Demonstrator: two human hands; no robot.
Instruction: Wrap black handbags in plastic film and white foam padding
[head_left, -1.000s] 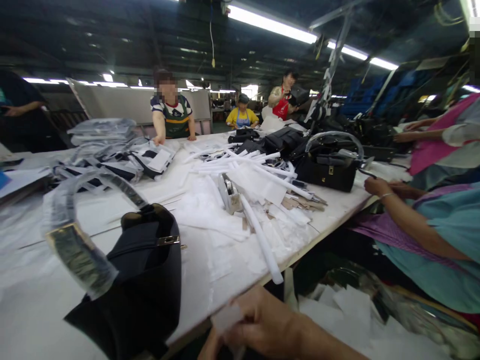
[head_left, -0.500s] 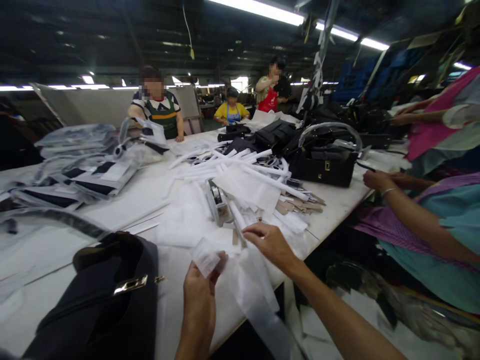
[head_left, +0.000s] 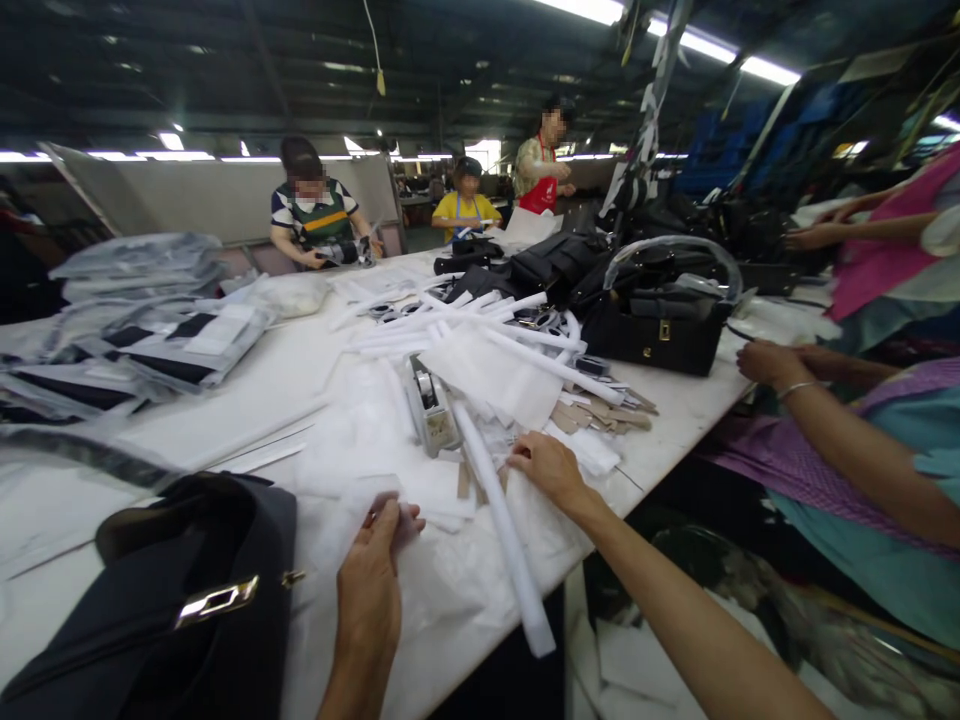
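Note:
My left hand (head_left: pixel 375 560) is closed on a small thin white sheet (head_left: pixel 366 497), which looks partly see-through. Fingers bent together, my right hand (head_left: pixel 551 468) reaches to the near edge of a pile of white packing pieces; whatever is between its fingertips is too small to make out. Between the two hands a long white foam tube (head_left: pixel 504 530) slants toward the table's near edge. Just beyond it stands a tape dispenser (head_left: pixel 435 415). A dark handbag (head_left: pixel 217 540) with a gold clasp and a wrapped handle lies to the left of my left hand.
Brown card strips (head_left: pixel 604 412) are scattered right of the pile. Behind them stands a black handbag (head_left: pixel 660 325). Plastic-wrapped bags (head_left: pixel 172 340) are stacked at the left. A co-worker's arm (head_left: pixel 840 430) reaches in from the right; other people stand across the table.
My left hand has moved slightly left with the white sheet. My right hand has shifted a little right and up. The foam tube now extends over the near edge. The view has turned slightly.

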